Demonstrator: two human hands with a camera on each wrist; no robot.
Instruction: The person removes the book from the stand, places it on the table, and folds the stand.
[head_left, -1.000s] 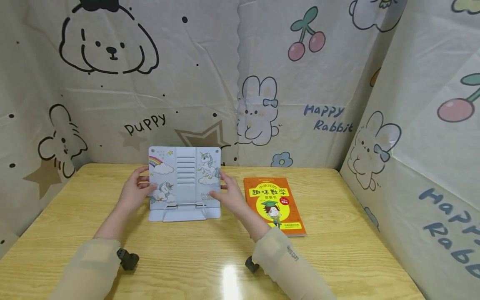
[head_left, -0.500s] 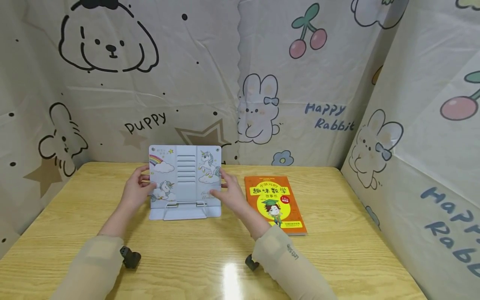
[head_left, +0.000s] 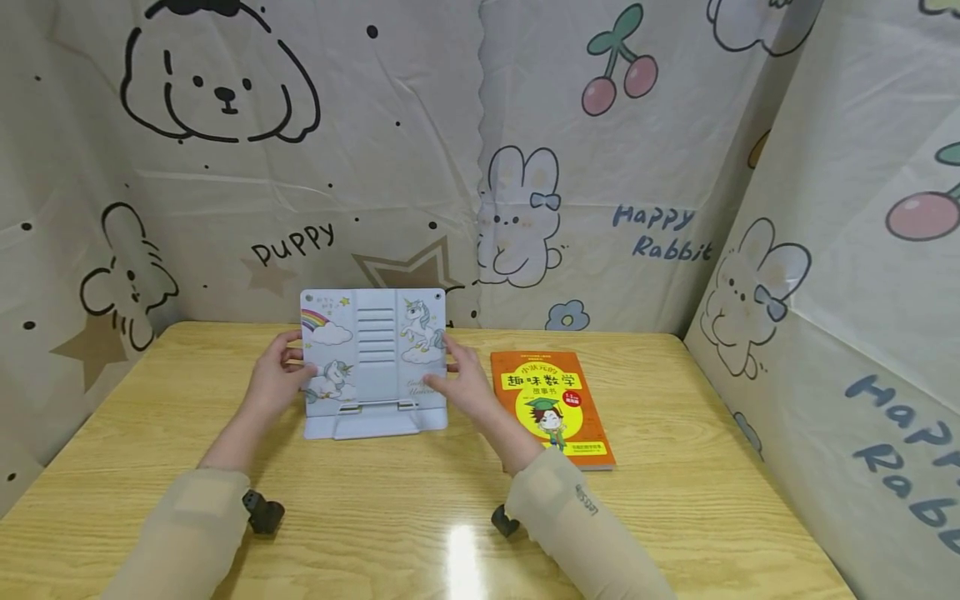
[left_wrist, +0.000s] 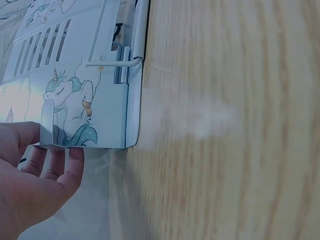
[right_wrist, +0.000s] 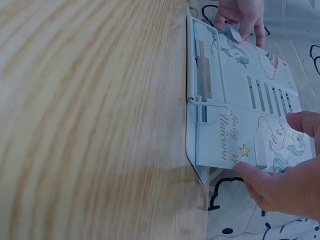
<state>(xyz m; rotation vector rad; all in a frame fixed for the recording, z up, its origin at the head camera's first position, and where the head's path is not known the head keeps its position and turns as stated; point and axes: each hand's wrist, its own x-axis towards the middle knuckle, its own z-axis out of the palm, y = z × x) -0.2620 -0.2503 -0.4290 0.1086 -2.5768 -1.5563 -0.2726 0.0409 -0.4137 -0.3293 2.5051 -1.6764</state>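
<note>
A pale book stand (head_left: 377,342) with unicorn drawings, a row of slots and a wire holder at its lower front stands propped up on the wooden table. My left hand (head_left: 277,375) grips its left edge, thumb at the front and fingers behind; the left wrist view shows the thumb at a small raised tab (left_wrist: 47,122). On the opposite edge, my right hand (head_left: 465,383) holds the stand the same way. In the right wrist view, that hand (right_wrist: 290,185) has thumb and fingers on either side of a similar tab. The back of the stand is hidden.
An orange book (head_left: 553,408) with a cartoon figure lies flat on the table (head_left: 390,517), right of the stand and beside my right forearm. Behind the table hangs a printed cloth (head_left: 405,167), with another cloth side at the right.
</note>
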